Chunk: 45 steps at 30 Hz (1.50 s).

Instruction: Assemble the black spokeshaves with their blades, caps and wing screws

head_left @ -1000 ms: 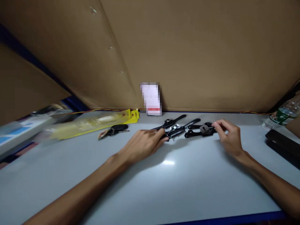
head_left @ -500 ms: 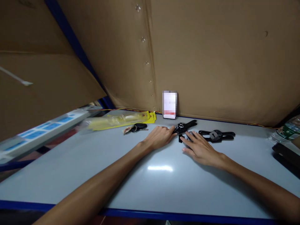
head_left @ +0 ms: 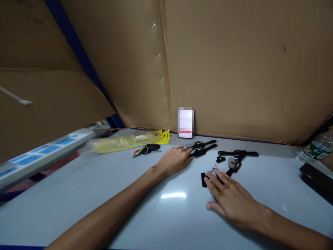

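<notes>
Black tools [head_left: 199, 152], left hand [head_left: 174, 159] curled over their ends, grip unclear, right hand [head_left: 230, 198] spread over parts [head_left: 203, 180]

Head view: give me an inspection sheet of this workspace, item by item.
Surface: pale tabletop with a bright reflection.
Things handled: black tools, grey blade, small black plate.
Clutter: keys, yellow packets, phone, bottle, black case.
Hands: left hand at the black tools, grip unclear; right hand spread over small parts.
Cables: thin wires along the back edge.
Surroundings: brown panel behind, long white box at left.
</notes>
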Each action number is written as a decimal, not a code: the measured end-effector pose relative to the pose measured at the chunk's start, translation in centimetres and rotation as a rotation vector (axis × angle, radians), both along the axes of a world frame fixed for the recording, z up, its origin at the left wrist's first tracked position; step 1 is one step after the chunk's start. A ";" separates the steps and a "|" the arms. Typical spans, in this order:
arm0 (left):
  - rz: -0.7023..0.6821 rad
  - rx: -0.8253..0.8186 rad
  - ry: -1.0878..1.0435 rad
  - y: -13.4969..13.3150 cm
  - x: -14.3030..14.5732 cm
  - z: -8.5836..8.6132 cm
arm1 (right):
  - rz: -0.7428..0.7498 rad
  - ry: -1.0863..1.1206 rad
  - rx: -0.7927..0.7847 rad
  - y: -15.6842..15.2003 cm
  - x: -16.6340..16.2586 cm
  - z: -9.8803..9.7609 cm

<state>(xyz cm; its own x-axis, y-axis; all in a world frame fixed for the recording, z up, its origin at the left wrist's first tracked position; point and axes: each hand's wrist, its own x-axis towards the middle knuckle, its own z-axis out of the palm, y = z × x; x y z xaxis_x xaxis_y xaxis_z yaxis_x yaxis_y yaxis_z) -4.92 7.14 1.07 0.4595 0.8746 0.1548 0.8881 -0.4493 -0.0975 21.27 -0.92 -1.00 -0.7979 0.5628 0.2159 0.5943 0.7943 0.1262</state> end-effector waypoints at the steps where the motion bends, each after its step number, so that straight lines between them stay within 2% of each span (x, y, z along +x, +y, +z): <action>1: -0.006 0.008 0.001 0.0 0.1 -0.1 | -0.010 0.004 0.039 0.0 0.7 -0.4; 5: -0.010 0.035 0.003 0.1 0.1 -0.6 | -0.074 0.007 0.141 1.6 2.8 -0.7; 8: -0.006 0.056 0.007 0.2 -0.2 -1.2 | -0.062 0.104 -0.006 3.5 4.2 1.4; 11: -0.019 0.089 0.001 0.2 -0.4 -1.5 | -0.252 0.297 -0.147 5.6 6.3 4.0; 13: -0.033 0.118 -0.017 -0.1 -0.3 -1.5 | -0.295 0.323 -0.207 6.7 7.7 4.8; 18: -0.149 0.212 -0.119 -1.4 0.4 -1.5 | -0.256 0.320 -0.456 8.2 9.4 3.7; 22: -0.271 0.206 -0.206 -2.5 1.2 -1.4 | -0.300 0.418 -0.562 9.0 9.4 3.2; 26: -0.302 0.196 -0.238 -2.7 1.5 -1.6 | -0.359 0.557 -0.638 9.9 9.3 3.1; 31: -0.302 0.166 -0.257 -2.4 1.2 -1.8 | -0.437 0.650 -0.714 10.8 9.3 2.2; 35: -0.279 0.120 -0.244 -2.4 1.2 -1.7 | -0.470 0.589 -0.722 11.0 10.2 2.4; 40: -0.279 0.110 -0.239 -2.7 1.6 -1.3 | -0.412 0.305 -0.725 9.8 12.0 4.4; 45: -0.295 0.107 -0.257 -2.8 1.7 -1.5 | -0.418 0.130 -0.672 8.4 11.8 4.9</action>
<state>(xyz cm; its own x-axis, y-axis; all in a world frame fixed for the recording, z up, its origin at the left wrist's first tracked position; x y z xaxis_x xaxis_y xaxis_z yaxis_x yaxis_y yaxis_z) -3.25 4.31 -0.47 0.6232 0.6834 0.3804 0.7239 -0.6881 0.0503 33.03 7.51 3.85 -0.4839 0.8521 -0.1992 0.8367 0.3838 -0.3908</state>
